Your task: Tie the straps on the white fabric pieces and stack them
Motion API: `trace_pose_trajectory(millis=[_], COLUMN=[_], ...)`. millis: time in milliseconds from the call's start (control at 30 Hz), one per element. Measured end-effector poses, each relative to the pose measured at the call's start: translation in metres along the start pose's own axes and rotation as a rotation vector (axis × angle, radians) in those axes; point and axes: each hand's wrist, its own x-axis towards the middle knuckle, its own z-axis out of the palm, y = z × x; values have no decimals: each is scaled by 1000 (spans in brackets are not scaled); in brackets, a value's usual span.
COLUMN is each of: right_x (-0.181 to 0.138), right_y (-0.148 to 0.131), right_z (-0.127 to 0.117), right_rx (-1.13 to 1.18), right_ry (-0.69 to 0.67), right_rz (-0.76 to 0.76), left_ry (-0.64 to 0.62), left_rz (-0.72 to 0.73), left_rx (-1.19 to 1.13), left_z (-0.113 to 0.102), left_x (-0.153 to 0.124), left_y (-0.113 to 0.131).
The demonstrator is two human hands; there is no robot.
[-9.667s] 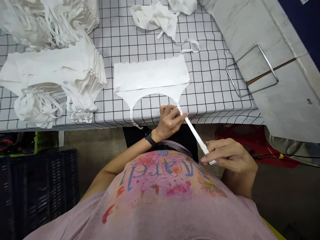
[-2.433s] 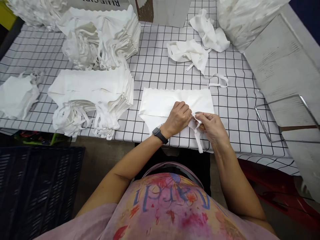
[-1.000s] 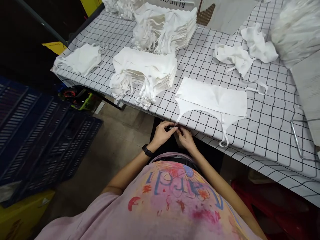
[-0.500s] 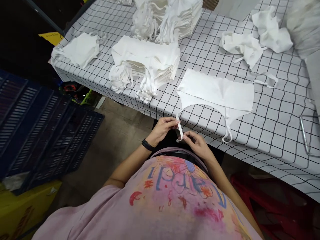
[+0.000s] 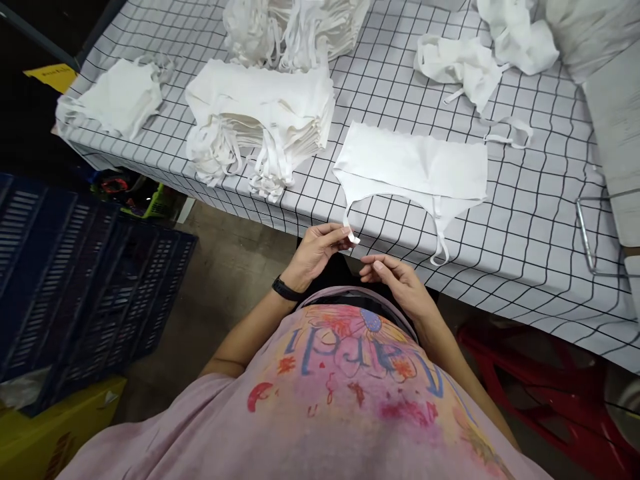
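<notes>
A white strappy garment (image 5: 415, 157), like a bralette, lies flat near the front edge of the table with its straps toward me. My left hand (image 5: 320, 252) is closed in a pinch on the end of its left strap (image 5: 353, 238), just off the table edge. My right hand (image 5: 395, 280) hovers close by to the right, fingers loosely bent and apart from the strap, with nothing visible in it. The garment's other strap (image 5: 441, 253) hangs in a small loop over the edge.
Stacked white garments (image 5: 260, 100) stand left of centre, with another pile (image 5: 325, 27) behind and a smaller one (image 5: 120, 97) at left. Loose white pieces (image 5: 460, 63) lie at back right. A metal wire frame (image 5: 587, 237), blue crates (image 5: 90, 267) and a red stool (image 5: 540, 387) flank me.
My right hand has let go of the strap and drawn slightly away. My left hand now pinches the strap near its folded end. The view has shifted a little.
</notes>
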Motion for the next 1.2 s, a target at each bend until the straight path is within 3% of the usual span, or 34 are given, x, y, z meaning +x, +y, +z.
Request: trace_pose_trajectory(millis=[167,267,367,467,733,967,1200], right_x=[19,31,40,43,20,27,30], right_y=[-7,-19,-25,-23,-20,-13,-11], right_z=[7,13,17,19,15,9,12], right_rx=[-363,-472,-478,-467,-670,-239,-458], right_ry=[309,238,62,-4,204,-20,37], right_rz=[-269,-438,-366,-292,-416,-167,-271], left_ry=[-2,-18,2,31,18,-49,-33], left_rz=[20,32,76,117,122,112,106], left_rx=[33,75,157,232,206,264,228], left_z=[1,1,1,1,1,5,0], left_x=[-3,-3,-3,-4,-2,-1,3], left_y=[1,4,7,8,3,2,1])
